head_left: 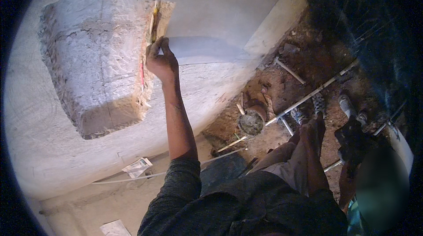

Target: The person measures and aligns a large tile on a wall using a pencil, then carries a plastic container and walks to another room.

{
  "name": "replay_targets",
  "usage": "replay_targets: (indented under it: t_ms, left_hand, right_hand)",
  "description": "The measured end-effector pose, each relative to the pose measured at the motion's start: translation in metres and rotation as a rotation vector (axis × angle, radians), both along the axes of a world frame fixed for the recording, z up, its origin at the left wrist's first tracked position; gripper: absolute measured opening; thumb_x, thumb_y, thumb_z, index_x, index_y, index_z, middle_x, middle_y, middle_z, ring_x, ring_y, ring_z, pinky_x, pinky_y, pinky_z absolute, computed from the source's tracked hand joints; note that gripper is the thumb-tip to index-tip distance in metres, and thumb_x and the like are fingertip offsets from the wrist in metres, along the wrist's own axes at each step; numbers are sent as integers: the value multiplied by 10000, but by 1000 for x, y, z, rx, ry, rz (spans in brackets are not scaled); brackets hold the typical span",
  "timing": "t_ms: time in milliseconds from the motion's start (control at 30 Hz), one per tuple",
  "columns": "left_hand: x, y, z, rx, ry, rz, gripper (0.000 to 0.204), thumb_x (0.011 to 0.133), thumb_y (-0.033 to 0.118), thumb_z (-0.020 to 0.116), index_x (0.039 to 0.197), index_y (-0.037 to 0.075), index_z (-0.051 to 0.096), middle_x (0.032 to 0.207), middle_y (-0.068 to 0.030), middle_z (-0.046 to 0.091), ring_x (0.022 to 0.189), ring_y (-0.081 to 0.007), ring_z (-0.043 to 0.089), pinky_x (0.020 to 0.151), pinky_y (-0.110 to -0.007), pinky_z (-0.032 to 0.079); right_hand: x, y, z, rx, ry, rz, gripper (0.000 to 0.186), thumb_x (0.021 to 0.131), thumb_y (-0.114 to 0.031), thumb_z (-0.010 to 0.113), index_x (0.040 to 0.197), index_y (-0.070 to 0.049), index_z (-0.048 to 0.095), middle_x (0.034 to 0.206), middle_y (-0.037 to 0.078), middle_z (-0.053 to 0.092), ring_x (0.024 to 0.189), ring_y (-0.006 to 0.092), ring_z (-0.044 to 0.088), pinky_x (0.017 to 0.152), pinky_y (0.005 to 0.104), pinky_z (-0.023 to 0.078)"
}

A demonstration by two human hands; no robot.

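Note:
My left hand (162, 61) is raised to the pale wall (211, 11), fingers bent and closed at the right edge of a rough cut-out recess (94, 46). What they grip, if anything, is hidden. Just above the fingertips a thin yellow strip (154, 15) lies along that edge; a red strip (142, 73) runs below beside my wrist. My right hand (309, 128) hangs low by my legs, small and dark, its fingers unclear.
Dirt floor below holds a bucket of grey mix (250, 122), several pale pipes (326, 84) and rubble. A co-worker (348, 143) stands close at my right. Papers (137, 166) and a long thin strip (110, 181) lie at lower left.

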State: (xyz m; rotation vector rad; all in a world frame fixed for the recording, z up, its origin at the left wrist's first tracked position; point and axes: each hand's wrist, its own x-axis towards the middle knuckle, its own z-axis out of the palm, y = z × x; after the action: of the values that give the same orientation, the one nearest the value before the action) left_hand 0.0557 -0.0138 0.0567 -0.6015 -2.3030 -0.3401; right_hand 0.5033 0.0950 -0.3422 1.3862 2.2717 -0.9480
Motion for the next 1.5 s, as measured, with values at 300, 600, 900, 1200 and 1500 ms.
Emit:
replay_targets:
  t_ms: [300, 600, 900, 1200, 1500]
  left_hand:
    - [7, 3, 11, -8, 44, 54, 121, 762, 117, 671, 856, 50, 710, 821, -155, 645, 799, -342, 612, 737, -421, 478]
    - [13, -8, 16, -11, -29, 116, 71, 781, 103, 611, 827, 103, 666, 793, -91, 570, 785, -287, 557, 687, -428, 413]
    - [11, -9, 15, 26, -87, 110, 174, 708, 69, 565, 853, 103, 655, 849, -93, 564, 869, -281, 548, 753, -417, 416]
    - [12, -11, 18, 22, -140, 109, 151, 739, 94, 549, 849, 95, 652, 886, -89, 565, 896, -265, 545, 766, -411, 412]
    - [12, -11, 13, 34, -161, 166, 192, 739, 109, 546, 895, 87, 656, 933, -88, 571, 939, -255, 529, 813, -409, 402]
  right_hand:
    - [-12, 16, 42, 48, -1, 183, 277, 785, -220, 631, 990, -37, 598, 1000, 206, 623, 903, 351, 619, 789, 432, 503]
    - [-129, 55, 100, 20, 538, 293, 220, 881, -242, 540, 937, -38, 601, 815, 103, 593, 730, 221, 559, 653, 351, 463]
    - [-331, 196, 293, 51, 1321, 363, 183, 899, -159, 548, 1001, -11, 587, 821, 93, 611, 726, 196, 572, 687, 346, 477]
    - [-389, 111, 398, 405, 1192, 1018, 368, 799, -172, 584, 1128, -7, 564, 988, 213, 626, 971, 362, 588, 875, 421, 474]
    - [-425, 59, 418, 283, 892, 1122, 544, 784, -171, 578, 1277, 6, 431, 1083, 258, 581, 1012, 390, 567, 882, 454, 459]
